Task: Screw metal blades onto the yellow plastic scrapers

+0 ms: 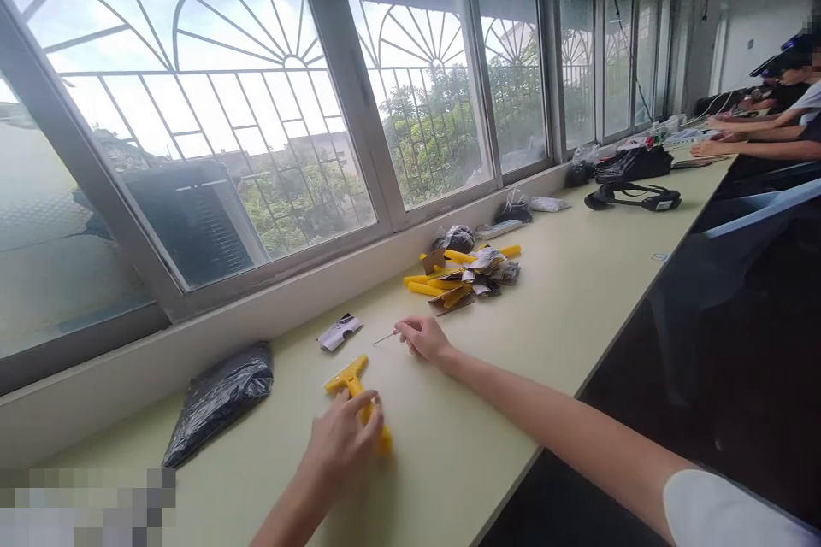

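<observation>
Tool (353, 382), yellow and T-shaped, is held by the left hand (343, 434) on or just above the table (552, 299), while a thin rod (384, 339), pinched by the right hand (423, 337), could be dropped if gripped too lightly.

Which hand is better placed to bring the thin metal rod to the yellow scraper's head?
Probably your right hand: it holds the thin metal rod, while your left hand holds the yellow scraper.
</observation>
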A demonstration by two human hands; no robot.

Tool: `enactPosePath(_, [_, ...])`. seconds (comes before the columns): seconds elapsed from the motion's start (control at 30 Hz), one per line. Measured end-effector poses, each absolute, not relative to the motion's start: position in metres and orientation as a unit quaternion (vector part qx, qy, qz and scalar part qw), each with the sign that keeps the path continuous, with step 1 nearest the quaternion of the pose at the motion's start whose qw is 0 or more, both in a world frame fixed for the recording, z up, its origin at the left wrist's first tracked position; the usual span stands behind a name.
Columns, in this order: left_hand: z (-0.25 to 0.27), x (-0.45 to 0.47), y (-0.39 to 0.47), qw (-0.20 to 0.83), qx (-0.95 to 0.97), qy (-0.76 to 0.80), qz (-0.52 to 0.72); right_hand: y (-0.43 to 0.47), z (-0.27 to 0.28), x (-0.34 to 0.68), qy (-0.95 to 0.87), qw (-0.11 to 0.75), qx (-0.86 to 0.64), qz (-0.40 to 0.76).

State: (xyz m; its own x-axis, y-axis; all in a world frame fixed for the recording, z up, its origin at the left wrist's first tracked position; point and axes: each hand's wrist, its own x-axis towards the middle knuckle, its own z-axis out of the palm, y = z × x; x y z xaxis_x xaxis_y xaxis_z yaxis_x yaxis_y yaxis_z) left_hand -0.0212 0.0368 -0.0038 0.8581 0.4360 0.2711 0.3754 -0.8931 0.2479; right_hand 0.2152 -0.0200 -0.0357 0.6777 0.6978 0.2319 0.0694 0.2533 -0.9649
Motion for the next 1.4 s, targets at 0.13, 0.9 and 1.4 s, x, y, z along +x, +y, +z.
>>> enactPosePath(0.13, [-0.005,-0.041,0.042,0.121,0.957,0.225,0.136,0.027,-0.036,0.219,-0.314,0.72,-0.573,0.233])
enactPosePath(0.9, [-0.008,-0.058,0.026,-0.011,0.971,0.218,0.099,0.133,0.0,0.173,-0.275,0.736,-0.536,0.31])
enactPosePath(1.4, [-0.013,-0.056,0.022,-0.041,0.971,0.221,0.081,0.222,0.063,0.079,-0.35,0.647,-0.579,0.352])
